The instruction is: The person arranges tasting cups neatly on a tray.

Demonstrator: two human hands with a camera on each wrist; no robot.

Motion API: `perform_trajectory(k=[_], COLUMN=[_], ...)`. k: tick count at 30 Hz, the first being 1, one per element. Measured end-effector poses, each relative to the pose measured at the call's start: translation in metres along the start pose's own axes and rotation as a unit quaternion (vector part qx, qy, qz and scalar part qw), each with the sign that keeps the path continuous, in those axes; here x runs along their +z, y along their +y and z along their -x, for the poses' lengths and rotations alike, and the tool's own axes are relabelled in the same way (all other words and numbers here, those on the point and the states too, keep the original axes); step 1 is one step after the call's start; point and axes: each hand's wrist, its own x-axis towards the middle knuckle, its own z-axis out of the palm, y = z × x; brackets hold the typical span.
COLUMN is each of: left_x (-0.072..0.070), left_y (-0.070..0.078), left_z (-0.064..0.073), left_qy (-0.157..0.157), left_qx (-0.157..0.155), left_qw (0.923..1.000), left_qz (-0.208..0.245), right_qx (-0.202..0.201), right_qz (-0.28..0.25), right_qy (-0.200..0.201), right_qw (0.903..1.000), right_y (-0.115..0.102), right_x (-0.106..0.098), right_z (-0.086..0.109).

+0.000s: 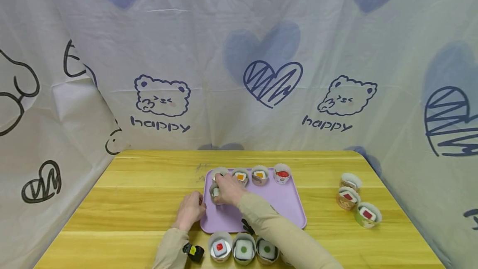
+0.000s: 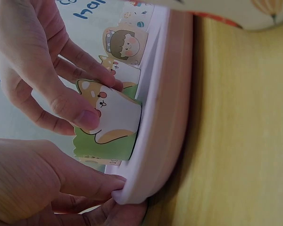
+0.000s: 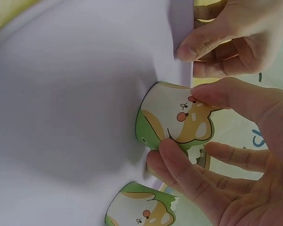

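My right hand (image 1: pixel 230 190) pinches a green paper cake cup (image 3: pixel 167 113) with a dog printed on it, between thumb and fingers. The cup stands on the left part of a lilac tray (image 1: pixel 278 202), close to the side rim. At that same side, my left hand (image 1: pixel 190 210) grips the tray's rim; the left wrist view shows its thumb on the edge and fingers below. Along the tray's back stand several cups, among them two with orange-topped white cakes (image 1: pixel 240 176) and one with a red filling (image 1: pixel 281 173). The right hand partly covers the held cup from above.
Before the tray stand a cup with a red-dotted cake (image 1: pixel 220 247) and green-dotted ones (image 1: pixel 244 249), partly behind my right sleeve (image 1: pixel 280 227). Three more cups (image 1: pixel 348 198) stand on the wooden table (image 1: pixel 130 202) at the right. A printed cloth (image 1: pixel 216 107) hangs behind.
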Motion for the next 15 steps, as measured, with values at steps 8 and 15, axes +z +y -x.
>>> perform_trajectory(k=[8,15], left_x=[-0.0008,-0.0003], left_y=[0.0003,-0.0004], left_z=[0.0007,-0.0001], left_qy=[0.005,0.002], left_qx=[0.009,-0.002], left_qw=[0.9999,1.0], left_qz=[-0.002,0.004], right_qx=[0.0,-0.002], right_qz=[0.0,0.006], right_qy=[0.003,0.004], right_qw=[1.0,1.0], right_y=[-0.0004,0.0008], right_x=[-0.0001,0.0015], right_z=[-0.0004,-0.0003])
